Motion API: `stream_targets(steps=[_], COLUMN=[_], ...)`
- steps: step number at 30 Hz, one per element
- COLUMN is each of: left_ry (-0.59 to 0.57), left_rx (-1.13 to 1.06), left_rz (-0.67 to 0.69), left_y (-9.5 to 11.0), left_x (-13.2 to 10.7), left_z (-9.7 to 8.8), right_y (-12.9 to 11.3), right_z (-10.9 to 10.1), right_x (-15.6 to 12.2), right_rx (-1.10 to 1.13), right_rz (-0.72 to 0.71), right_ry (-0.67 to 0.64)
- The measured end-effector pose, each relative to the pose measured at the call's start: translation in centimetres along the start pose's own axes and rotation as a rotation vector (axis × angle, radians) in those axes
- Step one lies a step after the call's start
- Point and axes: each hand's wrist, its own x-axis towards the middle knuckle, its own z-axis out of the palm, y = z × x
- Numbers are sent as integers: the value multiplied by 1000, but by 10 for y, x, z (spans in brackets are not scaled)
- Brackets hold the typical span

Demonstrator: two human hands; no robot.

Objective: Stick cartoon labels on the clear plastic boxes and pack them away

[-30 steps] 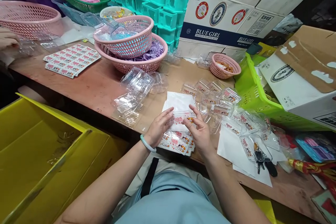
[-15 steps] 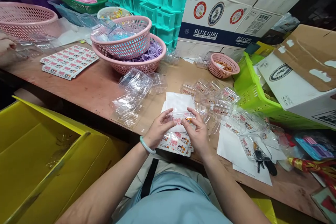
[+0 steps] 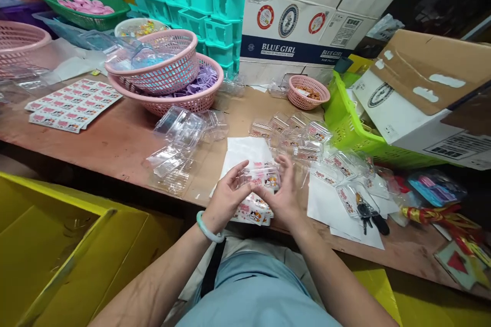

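Observation:
Between both hands is a clear plastic box [image 3: 262,178] with a cat-print sticker on it. My left hand [image 3: 227,195], wearing a pale green bangle, is closed on the box's left side. On the opposite side my right hand [image 3: 283,191] grips it, with both thumbs together along the near edge. Below the box lie cat-print sticker sheets [image 3: 255,213] and white paper [image 3: 245,149]. Stickered clear boxes [image 3: 307,152] are spread to the right. Clear boxes without visible stickers [image 3: 180,130] are heaped to the left.
Pink baskets [image 3: 184,93] with purple and blue pieces stand at the back left, near more sticker sheets [image 3: 74,104]. Keys [image 3: 366,214] lie on stickered boxes at right. A lime green basket [image 3: 341,112] holds a carton; a yellow bin [image 3: 76,245] stands front left.
My view has turned slightly to the right. Both thumbs have slid inward and now meet at the box's near edge, where they were apart before.

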Motion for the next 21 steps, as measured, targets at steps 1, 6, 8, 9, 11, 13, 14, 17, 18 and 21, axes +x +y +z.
stream_targets(steps=[1, 6, 8, 9, 11, 13, 14, 17, 18, 21], left_ry=[-31, -207, -260, -251, -155, -11, 59, 202, 226, 207], left_rx=[20, 90, 107, 137, 275, 495, 614, 927, 997, 1055], left_rz=[-1, -99, -108, -87, 20, 178, 257, 440, 481, 537], left_y=[1, -6, -11, -12, -12, -11, -10, -7, -7, -6], left_x=[-3, -14, -13, -11, -2, 13, 21, 45, 50, 54], left_z=[2, -4, -8, -10, -15, -21, -23, -27, -26, -16], right_y=[-1, 2, 9, 15, 30, 50, 60, 81, 84, 76], right_z=[-1, -40, -66, -80, -103, -120, -126, -134, -134, -122], right_x=[-3, -13, -18, -21, -27, -35, -39, -49, -51, -51], right_rx=[44, 237, 155, 75, -137, -364, -462, -666, -723, -842], right_rz=[56, 168, 128, 90, -17, -155, -217, -298, -293, -304], right_ry=[-81, -541, -513, -419, -150, 79, 150, 271, 308, 390])
